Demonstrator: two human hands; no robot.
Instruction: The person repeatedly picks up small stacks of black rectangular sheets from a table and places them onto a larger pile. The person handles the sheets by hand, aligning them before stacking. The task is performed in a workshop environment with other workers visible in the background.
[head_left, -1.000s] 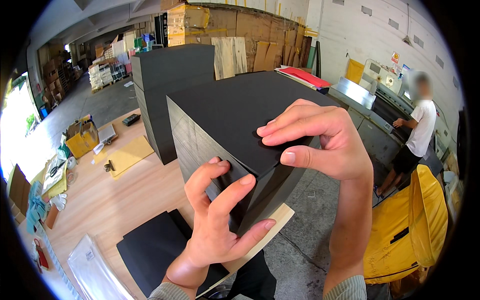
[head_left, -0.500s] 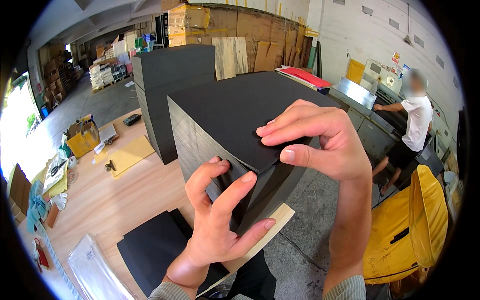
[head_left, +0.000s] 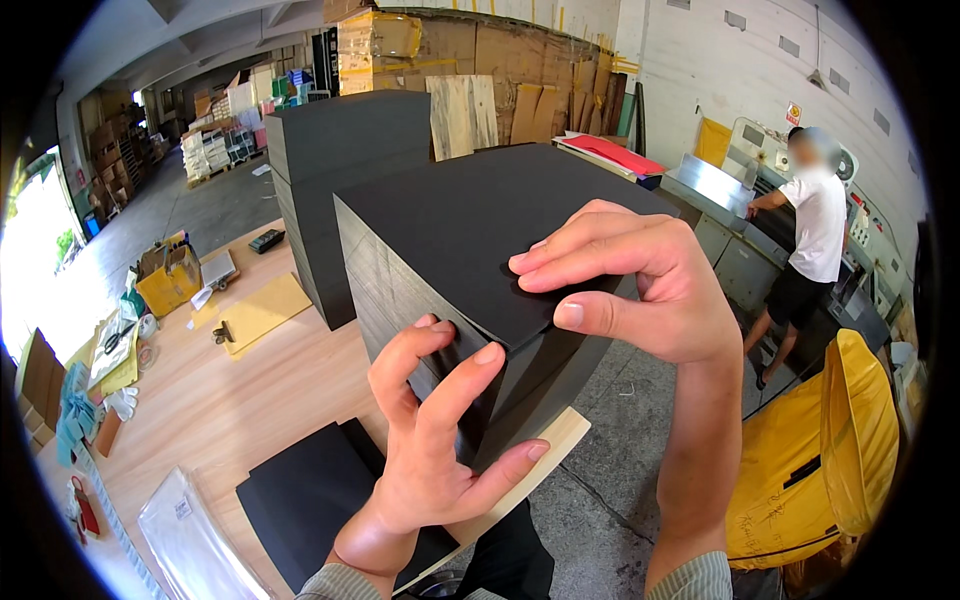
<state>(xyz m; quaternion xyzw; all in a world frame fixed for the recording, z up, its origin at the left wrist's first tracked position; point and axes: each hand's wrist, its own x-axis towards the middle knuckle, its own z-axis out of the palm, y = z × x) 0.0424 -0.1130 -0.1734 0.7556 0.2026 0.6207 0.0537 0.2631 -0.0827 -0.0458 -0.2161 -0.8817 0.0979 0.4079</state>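
Observation:
A tall stack of black sheets (head_left: 450, 225) stands on the table right in front of me, its near corner between my hands. My right hand (head_left: 665, 290) is open over the top; its fingers lie on the uppermost sheet and its thumb rests by the near edge. Lower and to the left, my left hand (head_left: 425, 435) is open, two fingertips touching the stack's side near the corner. Its thumb points away, clear of the stack. Whether either hand pinches a single sheet is hidden. Behind stands a second, taller black stack (head_left: 340, 160).
Loose black sheets (head_left: 300, 495) and clear plastic sleeves (head_left: 195, 540) lie on the wooden table (head_left: 240, 400). A yellow clipboard (head_left: 268, 315) and a cardboard box (head_left: 168, 280) sit farther left. At right are a yellow bag (head_left: 800, 480) and a person (head_left: 815, 225) at a machine.
Both my hands have shifted very slightly left at the stack's corner, keeping their pose. The person at the machine has moved a little to the left and turned toward it.

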